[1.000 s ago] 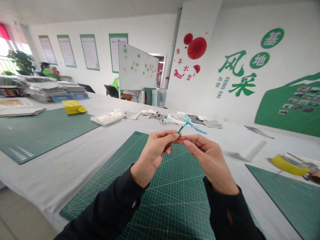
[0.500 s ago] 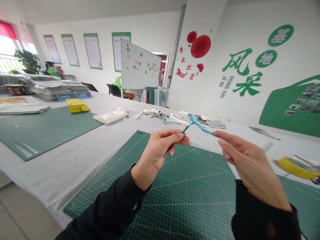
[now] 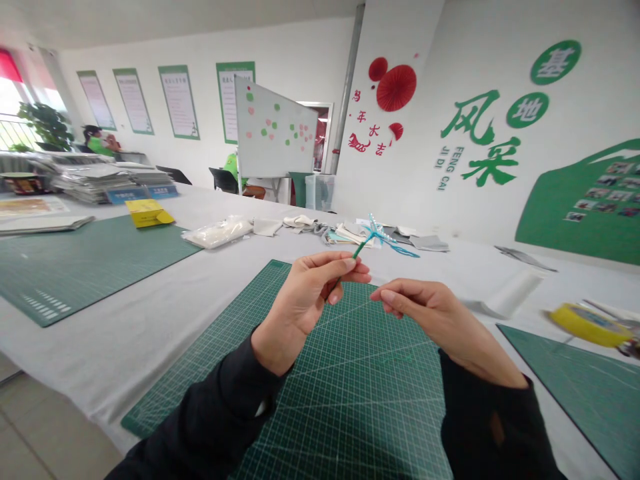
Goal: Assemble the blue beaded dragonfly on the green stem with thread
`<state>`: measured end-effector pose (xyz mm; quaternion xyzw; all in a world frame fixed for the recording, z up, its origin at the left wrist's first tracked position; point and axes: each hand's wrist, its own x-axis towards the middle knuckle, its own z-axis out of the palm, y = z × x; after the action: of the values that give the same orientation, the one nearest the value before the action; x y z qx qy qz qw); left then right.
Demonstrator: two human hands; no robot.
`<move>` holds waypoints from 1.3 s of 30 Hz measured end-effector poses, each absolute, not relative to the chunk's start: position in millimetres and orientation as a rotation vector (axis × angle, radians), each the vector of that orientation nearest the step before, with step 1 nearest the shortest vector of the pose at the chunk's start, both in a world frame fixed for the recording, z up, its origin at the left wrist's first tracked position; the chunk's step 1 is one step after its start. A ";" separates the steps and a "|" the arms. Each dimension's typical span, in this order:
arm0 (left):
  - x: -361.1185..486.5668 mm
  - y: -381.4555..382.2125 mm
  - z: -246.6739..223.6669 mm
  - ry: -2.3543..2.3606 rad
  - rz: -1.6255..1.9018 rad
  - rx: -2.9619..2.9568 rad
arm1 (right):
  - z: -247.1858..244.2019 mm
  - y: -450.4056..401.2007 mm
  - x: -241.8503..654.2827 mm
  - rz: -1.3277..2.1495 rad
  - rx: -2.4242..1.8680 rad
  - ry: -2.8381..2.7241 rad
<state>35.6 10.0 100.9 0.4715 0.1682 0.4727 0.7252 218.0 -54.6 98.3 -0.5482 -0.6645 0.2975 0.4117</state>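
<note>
My left hand (image 3: 305, 301) grips the green stem of a small pipe-cleaner figure (image 3: 377, 235), which has thin blue and white loops at its top, like a dragonfly's wings. The stem's lower end is hidden in my fingers. My right hand (image 3: 430, 315) holds nothing; its fingertips are close together and point at my left hand, just apart from it. Both hands are above a green cutting mat (image 3: 350, 380).
A white-covered table bears more green cutting mats, a yellow tape roll (image 3: 587, 325), a plastic bag (image 3: 217, 233), a yellow box (image 3: 149, 213) and fabric scraps (image 3: 350, 233). Stacked papers stand at the far left. Two people sit in the background.
My right hand has let go of the blue loops and moved down and slightly left. The figure now tilts more upright in my left hand.
</note>
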 end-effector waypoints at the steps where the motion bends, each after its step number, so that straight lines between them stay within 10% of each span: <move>1: 34.6 10.7 101.5 0.368 1.049 1.037 | 98.5 -54.4 221.3 0.737 -1.415 -1.719; 39: 24.6 19.0 105.0 0.406 1.019 1.095 | 90.5 -43.6 217.7 1.066 -1.301 -1.463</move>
<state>24.6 19.0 105.0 0.4945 0.1832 0.4598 0.7145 217.7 -43.6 90.5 -0.5239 -0.5891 0.4292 0.4408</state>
